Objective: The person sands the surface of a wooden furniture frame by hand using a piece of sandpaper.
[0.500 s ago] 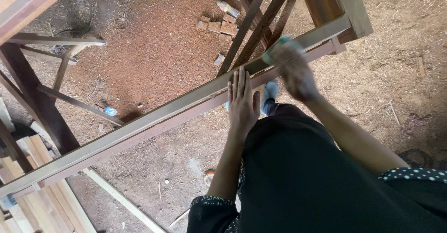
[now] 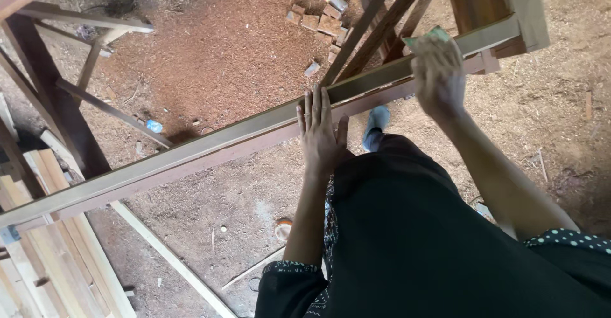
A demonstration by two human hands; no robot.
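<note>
A long wooden rail (image 2: 210,146) of a frame runs diagonally from lower left to upper right. My left hand (image 2: 320,133) lies flat against the rail's near side, fingers straight and pointing up. Farther right, my right hand (image 2: 438,73) presses a small green sanding sheet (image 2: 428,37) onto the top of the rail. The hand covers most of the sheet.
The ground is covered in reddish sawdust. Small wood offcuts (image 2: 318,22) lie at the top. Dark frame legs (image 2: 51,95) stand at left, pale planks (image 2: 57,261) are stacked lower left, and a thin strip (image 2: 172,257) lies on the ground. A blue shoe (image 2: 375,124) shows below the rail.
My right hand with the green sheet has slid a little up and to the right along the rail. My left hand stays flat on the rail.
</note>
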